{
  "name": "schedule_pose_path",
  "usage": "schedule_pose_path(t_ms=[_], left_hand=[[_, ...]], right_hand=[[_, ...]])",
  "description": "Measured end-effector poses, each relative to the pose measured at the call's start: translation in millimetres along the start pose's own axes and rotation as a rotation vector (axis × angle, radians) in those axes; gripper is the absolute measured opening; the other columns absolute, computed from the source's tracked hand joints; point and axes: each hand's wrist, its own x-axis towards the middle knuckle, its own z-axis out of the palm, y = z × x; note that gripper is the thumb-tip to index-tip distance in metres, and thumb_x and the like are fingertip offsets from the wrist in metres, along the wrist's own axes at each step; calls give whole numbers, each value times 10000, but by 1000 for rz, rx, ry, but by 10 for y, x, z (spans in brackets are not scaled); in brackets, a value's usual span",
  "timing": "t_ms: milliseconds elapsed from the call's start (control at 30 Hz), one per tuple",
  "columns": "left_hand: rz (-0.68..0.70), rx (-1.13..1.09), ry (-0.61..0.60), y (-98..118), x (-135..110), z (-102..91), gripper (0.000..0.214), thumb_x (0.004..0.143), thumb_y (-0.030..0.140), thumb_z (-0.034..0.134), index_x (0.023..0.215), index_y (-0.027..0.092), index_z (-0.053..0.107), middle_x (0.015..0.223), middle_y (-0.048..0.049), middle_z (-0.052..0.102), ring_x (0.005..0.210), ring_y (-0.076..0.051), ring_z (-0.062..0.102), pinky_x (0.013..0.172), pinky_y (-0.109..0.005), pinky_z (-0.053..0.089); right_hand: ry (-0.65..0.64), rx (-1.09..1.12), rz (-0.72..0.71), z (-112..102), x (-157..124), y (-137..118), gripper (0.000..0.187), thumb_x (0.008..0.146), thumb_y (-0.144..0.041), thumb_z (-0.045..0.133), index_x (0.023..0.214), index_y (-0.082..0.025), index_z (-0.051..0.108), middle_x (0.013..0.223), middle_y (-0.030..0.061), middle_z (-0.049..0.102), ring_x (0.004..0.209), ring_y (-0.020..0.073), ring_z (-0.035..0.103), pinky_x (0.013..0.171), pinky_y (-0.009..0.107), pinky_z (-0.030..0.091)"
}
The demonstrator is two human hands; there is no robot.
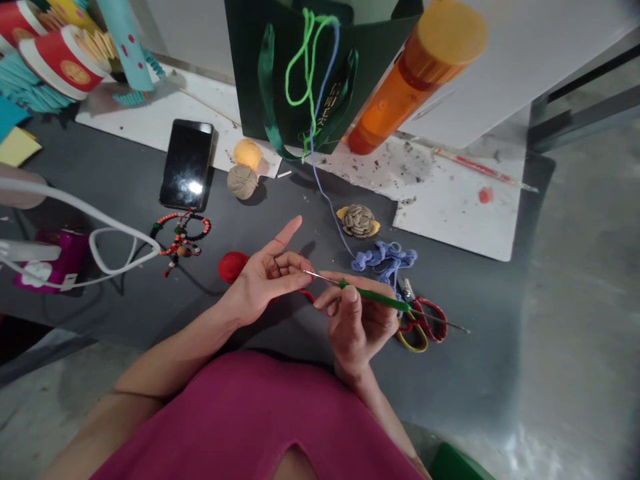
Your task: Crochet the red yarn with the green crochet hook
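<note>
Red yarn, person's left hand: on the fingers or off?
On: a thin red yarn strand crosses the raised finger of the left hand; the green-handled crochet hook sits in the right hand.

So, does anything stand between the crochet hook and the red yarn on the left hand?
Nothing visible does. The tip of the green-handled crochet hook reaches the fingers of the left hand, where the red yarn runs.

I confirm from my station: dark green bag [280,87] at 12 o'clock, orange bottle [415,83] at 1, pale blue yarn [384,259] at 3, green crochet hook [375,296] and red-and-yellow scissors [423,325] at 4, magenta top [250,417] at 6, red yarn ball [233,267] and black-and-orange beaded strand [180,233] at 9, red cups [63,63] with gold pattern at 10.
</note>
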Motion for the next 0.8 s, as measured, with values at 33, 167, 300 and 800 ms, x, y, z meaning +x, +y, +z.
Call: schedule_pose_path(t_ms=[33, 167, 300, 800], left_hand=[[-3, 3, -4, 0, -3, 2, 1125, 759, 155, 872, 1670, 290, 226, 806, 45, 731, 746, -81, 649, 758, -207, 500], [2, 35, 5, 11, -19, 15, 1224, 773, 148, 854, 1681, 361, 62, 802, 55, 739, 744, -101, 670, 757, -234, 509], [-23, 13, 11, 46, -29, 31, 1353, 752, 100, 850, 1659, 355, -121, 770, 70, 745, 749, -102, 679, 739, -220, 498], [-14, -7, 9, -11, -23, 24, 1417, 752, 68, 843, 1619, 393, -231, 798, 82, 748, 733, -92, 689, 737, -233, 516]], right_hand=[[4, 22, 24, 4, 3, -2, 33, 990, -268, 639, 969, -261, 664, 903, 3, 836, 483, 100, 683, 401, 230, 465], [5, 103, 87, 15, 21, -6, 45, 961, -297, 696, 946, -255, 687, 853, -14, 838, 448, 89, 661, 381, 208, 438], [-30, 195, 164, 22, 70, -33, 98, 928, -335, 745, 894, -254, 701, 819, -23, 837, 416, 78, 639, 362, 191, 403], [-36, 290, 355, 77, 112, 41, 209, 857, -417, 789, 874, -241, 678, 788, -21, 831, 398, 63, 602, 359, 161, 378]])
